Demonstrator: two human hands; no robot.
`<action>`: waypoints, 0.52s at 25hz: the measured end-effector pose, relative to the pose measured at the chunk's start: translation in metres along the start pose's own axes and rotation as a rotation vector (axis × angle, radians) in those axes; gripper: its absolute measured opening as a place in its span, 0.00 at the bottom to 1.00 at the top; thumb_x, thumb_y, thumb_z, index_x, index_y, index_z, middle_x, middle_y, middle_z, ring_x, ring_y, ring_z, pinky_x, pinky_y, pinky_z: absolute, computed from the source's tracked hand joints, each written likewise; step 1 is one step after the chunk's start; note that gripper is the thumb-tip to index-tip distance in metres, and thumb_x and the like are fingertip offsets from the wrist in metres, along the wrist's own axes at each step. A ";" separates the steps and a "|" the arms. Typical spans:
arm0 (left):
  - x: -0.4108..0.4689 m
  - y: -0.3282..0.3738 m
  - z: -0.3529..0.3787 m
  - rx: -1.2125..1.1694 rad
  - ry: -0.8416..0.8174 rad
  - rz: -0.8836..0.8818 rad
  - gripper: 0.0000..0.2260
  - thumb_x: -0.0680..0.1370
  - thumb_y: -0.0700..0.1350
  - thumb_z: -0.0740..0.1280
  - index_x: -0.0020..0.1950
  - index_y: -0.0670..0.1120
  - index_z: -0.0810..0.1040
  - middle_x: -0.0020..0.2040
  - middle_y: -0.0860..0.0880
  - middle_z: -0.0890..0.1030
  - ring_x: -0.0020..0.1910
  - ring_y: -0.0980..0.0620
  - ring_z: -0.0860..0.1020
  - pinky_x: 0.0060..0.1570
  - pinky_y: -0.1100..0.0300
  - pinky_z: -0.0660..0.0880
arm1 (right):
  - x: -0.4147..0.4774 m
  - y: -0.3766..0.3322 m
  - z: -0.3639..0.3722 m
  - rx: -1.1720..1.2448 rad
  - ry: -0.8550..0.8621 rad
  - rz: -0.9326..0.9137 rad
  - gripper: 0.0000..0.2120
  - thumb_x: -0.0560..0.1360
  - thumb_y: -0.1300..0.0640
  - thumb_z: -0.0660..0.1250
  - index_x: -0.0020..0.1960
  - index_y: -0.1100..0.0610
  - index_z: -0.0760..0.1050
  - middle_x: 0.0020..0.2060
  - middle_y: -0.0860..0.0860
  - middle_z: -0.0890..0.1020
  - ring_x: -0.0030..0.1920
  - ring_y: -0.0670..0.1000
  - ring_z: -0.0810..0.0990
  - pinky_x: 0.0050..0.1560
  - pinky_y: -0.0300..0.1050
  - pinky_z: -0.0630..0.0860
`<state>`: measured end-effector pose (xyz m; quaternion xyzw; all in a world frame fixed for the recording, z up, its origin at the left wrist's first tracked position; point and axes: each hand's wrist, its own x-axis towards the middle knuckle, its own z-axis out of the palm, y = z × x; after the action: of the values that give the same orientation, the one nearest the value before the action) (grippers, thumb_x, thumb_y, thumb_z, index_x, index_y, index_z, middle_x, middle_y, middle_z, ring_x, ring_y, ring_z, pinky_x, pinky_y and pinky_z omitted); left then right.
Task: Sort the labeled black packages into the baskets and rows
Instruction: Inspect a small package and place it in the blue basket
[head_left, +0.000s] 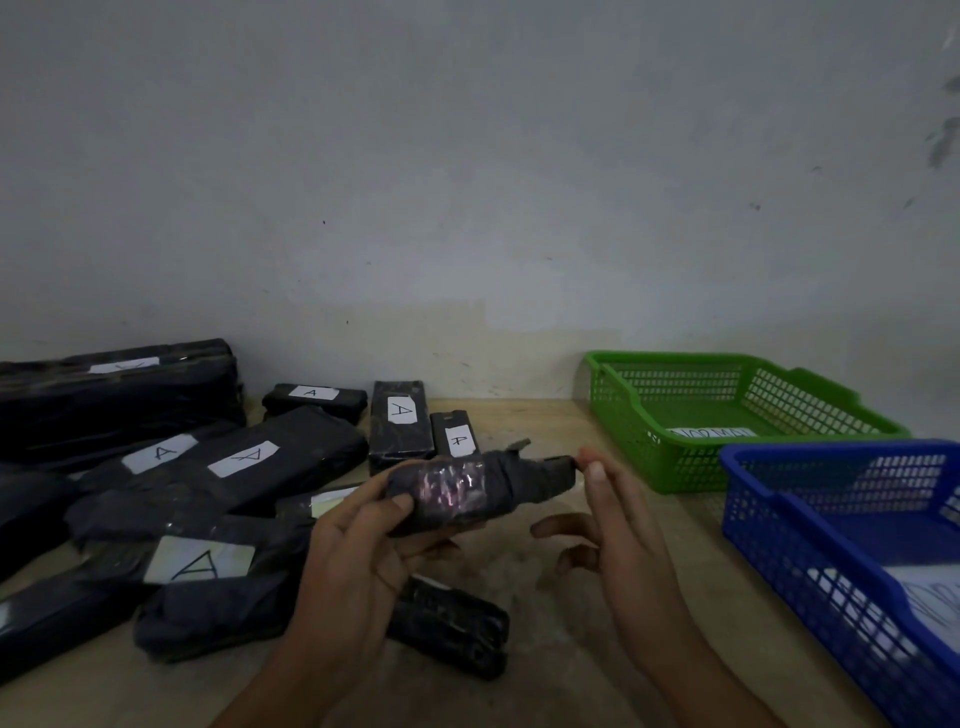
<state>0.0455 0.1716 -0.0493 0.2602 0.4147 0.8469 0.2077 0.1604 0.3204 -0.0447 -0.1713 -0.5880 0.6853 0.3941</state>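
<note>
Over the middle of the desk (571, 649), my left hand (353, 551) grips a small black package (467, 493) off the surface, thumb on top, fingers curled underneath. Shiny tape faces up and I can't read a letter on it. My right hand (618, 525) has its fingers mostly extended, with the tips touching the package's right end. By the left edge lies a pile of black packages (234, 462) with white "A" labels, some overlapping. A long bundle (119, 400) sits at the far left corner against the wall (467, 182). Three smaller "A" packages (400, 426) lie near the far edge. One dark package (452, 629) lies flat below my left wrist, no label showing. At the far right, a green basket (675, 358) holds a paper slip (711, 432). Nearer, on the right edge, a blue basket (779, 545) holds paper too. Text on both is unreadable.
</note>
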 end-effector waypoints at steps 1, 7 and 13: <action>0.001 0.000 -0.002 -0.050 -0.015 -0.034 0.17 0.64 0.39 0.69 0.52 0.36 0.79 0.47 0.33 0.82 0.38 0.34 0.82 0.28 0.54 0.79 | 0.004 0.000 -0.002 0.009 0.017 0.049 0.16 0.77 0.46 0.62 0.64 0.47 0.72 0.47 0.43 0.84 0.39 0.54 0.85 0.26 0.43 0.74; 0.002 0.006 -0.001 0.028 0.004 -0.120 0.13 0.77 0.42 0.62 0.61 0.45 0.77 0.46 0.41 0.85 0.38 0.37 0.84 0.26 0.58 0.77 | 0.010 0.001 -0.009 0.164 0.032 0.209 0.10 0.77 0.52 0.65 0.56 0.51 0.79 0.45 0.51 0.84 0.43 0.56 0.85 0.35 0.47 0.72; 0.002 -0.003 -0.005 0.371 0.009 -0.075 0.18 0.72 0.61 0.67 0.62 0.63 0.76 0.60 0.59 0.81 0.55 0.49 0.82 0.51 0.50 0.79 | 0.013 0.002 -0.015 0.035 0.039 0.046 0.15 0.66 0.51 0.72 0.50 0.55 0.78 0.40 0.52 0.82 0.38 0.50 0.82 0.30 0.44 0.69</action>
<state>0.0417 0.1713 -0.0538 0.2746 0.5742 0.7486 0.1857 0.1620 0.3402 -0.0469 -0.1912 -0.5640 0.7008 0.3926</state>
